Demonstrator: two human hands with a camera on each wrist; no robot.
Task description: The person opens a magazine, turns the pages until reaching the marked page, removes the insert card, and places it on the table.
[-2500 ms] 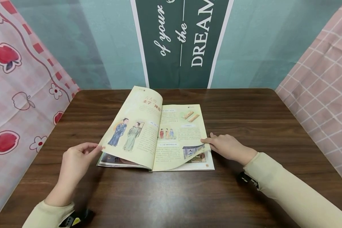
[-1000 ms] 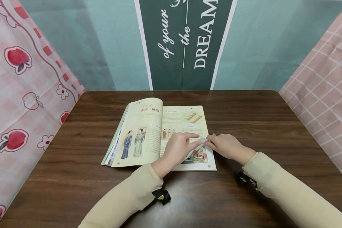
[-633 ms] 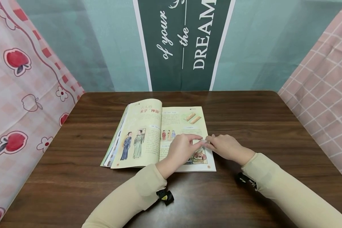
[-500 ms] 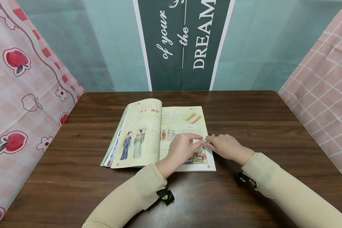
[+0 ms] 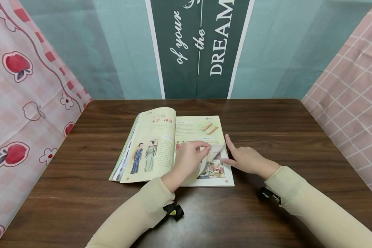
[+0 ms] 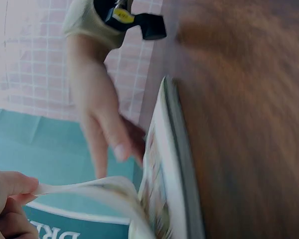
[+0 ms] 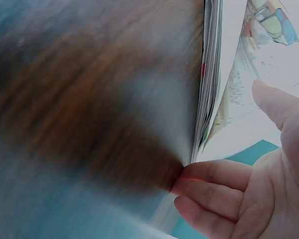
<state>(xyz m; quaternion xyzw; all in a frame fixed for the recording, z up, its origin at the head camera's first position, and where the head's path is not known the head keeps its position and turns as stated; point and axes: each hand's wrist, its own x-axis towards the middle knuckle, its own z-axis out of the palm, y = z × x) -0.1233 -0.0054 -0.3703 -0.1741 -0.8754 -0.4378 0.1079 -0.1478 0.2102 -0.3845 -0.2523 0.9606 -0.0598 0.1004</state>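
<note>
An open magazine [image 5: 165, 160] lies on the table, its left page showing two robed figures. My left hand [image 5: 187, 156] is over the right side and pinches the edge of a page [image 5: 216, 148], which curls up and bares the comic panels [image 5: 216, 170] beneath. In the left wrist view that page [image 6: 92, 189] bends away from the pinching fingertips. My right hand [image 5: 248, 160] is at the magazine's right edge, thumb and index finger spread apart. From the right wrist view, its fingers [image 7: 214, 174] reach to the outer edge of the stacked pages, and the thumb stands off, holding nothing.
The brown wooden table [image 5: 282, 131] reaches around the magazine on all sides. A teal curtain [image 5: 127, 51] with a dark lettered band hangs behind. Patterned pink cloths [image 5: 359, 69] hang at both sides. Black devices [image 5: 175, 212] are strapped at the wrists.
First the left hand let go of the turned left page and came to the right corner, beside the right hand. Now it draws that page leftward, while the right hand has released it and spread.
</note>
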